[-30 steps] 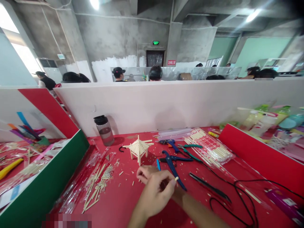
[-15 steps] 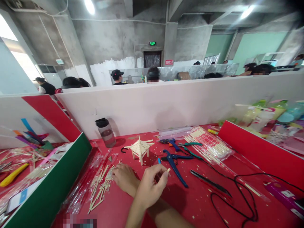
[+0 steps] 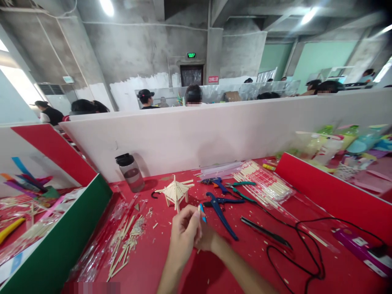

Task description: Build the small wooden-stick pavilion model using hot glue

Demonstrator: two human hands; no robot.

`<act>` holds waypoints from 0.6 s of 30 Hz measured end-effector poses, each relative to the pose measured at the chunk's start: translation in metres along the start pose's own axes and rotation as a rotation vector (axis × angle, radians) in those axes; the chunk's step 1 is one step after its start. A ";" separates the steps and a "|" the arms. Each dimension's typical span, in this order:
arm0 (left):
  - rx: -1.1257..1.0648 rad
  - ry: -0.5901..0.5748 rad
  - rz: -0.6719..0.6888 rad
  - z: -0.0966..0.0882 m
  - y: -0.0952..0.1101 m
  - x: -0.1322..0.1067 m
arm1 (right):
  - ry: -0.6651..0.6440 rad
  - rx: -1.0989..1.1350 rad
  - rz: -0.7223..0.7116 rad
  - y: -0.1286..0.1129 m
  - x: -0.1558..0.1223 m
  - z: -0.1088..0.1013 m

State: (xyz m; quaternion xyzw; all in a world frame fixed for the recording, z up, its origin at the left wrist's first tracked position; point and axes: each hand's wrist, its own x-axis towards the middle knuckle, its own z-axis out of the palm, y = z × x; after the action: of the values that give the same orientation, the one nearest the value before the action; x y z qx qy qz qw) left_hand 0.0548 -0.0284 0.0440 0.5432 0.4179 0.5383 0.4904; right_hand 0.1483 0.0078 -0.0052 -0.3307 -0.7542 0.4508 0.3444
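My left hand (image 3: 184,226) is closed, with a short piece of wooden stick (image 3: 199,208) pinched between thumb and forefinger. Right behind it is my right hand (image 3: 207,236), its fingers mostly hidden by the left one. Just beyond both hands stands a small pavilion model (image 3: 175,191) made of wooden sticks, with a pointed roof and short legs. A blue object (image 3: 202,214) lies close to my fingertips. To the left is a pile of cut stick pieces (image 3: 130,243) and tiny offcuts.
Blue cutters (image 3: 223,216), a glue gun (image 3: 216,183), green-handled pliers (image 3: 245,184) and a black pen-like tool (image 3: 266,232) lie to the right. A black cable (image 3: 318,245) loops there. A water bottle (image 3: 131,173) stands at the back; green (image 3: 61,249) and red (image 3: 330,183) dividers flank the table.
My right hand has left the stick pile and come over to the right, behind my left hand. The left hand has shifted slightly left and up, still pinching the stick piece.
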 end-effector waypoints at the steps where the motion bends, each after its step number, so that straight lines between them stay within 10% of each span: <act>1: -0.020 0.010 -0.010 -0.001 -0.001 0.001 | 0.009 0.012 0.008 0.000 -0.007 -0.012; 8: -0.053 0.039 -0.097 -0.004 -0.020 0.011 | 0.305 0.442 0.211 0.000 -0.018 -0.057; 18: 0.104 0.043 -0.105 -0.009 -0.032 0.016 | 0.355 0.658 0.252 0.008 -0.012 -0.043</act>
State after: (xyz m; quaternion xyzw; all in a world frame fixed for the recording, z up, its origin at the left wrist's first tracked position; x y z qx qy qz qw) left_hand 0.0496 -0.0064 0.0145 0.5336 0.4838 0.5009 0.4799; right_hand 0.1914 0.0201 0.0003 -0.3655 -0.4516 0.6430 0.4990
